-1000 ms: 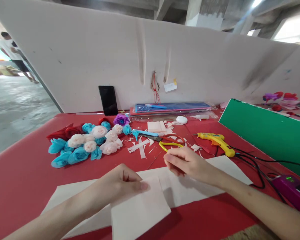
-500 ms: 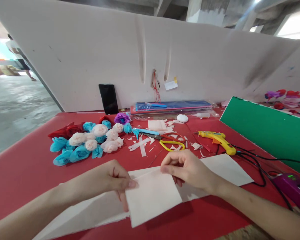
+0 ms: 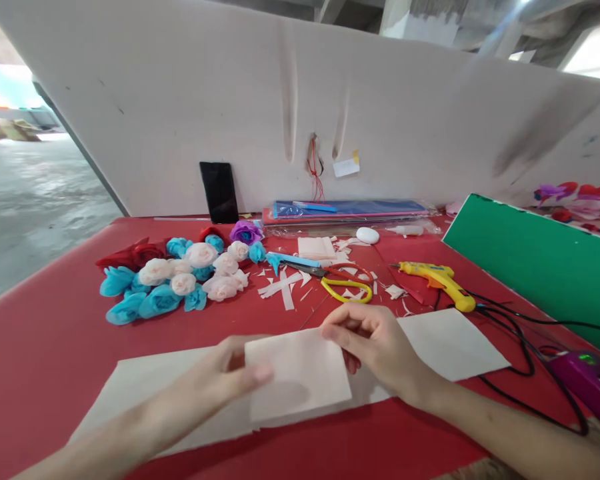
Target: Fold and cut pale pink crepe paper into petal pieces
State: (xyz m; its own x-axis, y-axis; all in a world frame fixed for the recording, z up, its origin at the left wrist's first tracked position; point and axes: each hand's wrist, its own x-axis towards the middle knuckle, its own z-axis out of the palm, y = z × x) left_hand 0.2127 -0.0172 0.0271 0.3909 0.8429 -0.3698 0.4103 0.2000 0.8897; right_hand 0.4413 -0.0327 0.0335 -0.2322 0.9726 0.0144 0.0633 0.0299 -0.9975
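Observation:
A folded piece of white crepe-like paper (image 3: pixel 300 380) is held low over the red table. My right hand (image 3: pixel 380 353) pinches its upper right corner between thumb and fingers. At the left edge, my left hand (image 3: pixel 215 380) has its thumb in front of the paper and its fingers behind, partly hidden and blurred by motion. Beneath both hands lies a long strip of the same white paper (image 3: pixel 175 367), reaching out on the left and the right. Beyond the hands rest scissors (image 3: pixel 347 290) with one red and one yellow handle loop.
Pale pink, blue, red and purple paper flowers (image 3: pixel 183 283) cluster at the left. Paper scraps (image 3: pixel 283 290) lie around the scissors. A yellow glue gun (image 3: pixel 437 279), black cords (image 3: pixel 523 333) and a green board (image 3: pixel 535 260) are at the right. A phone (image 3: pixel 219 193) leans on the partition.
The folded paper has shifted slightly left and up, its tilt now flatter. My left hand has moved a little left and lower, its thumb now smeared. My right hand keeps its pinch.

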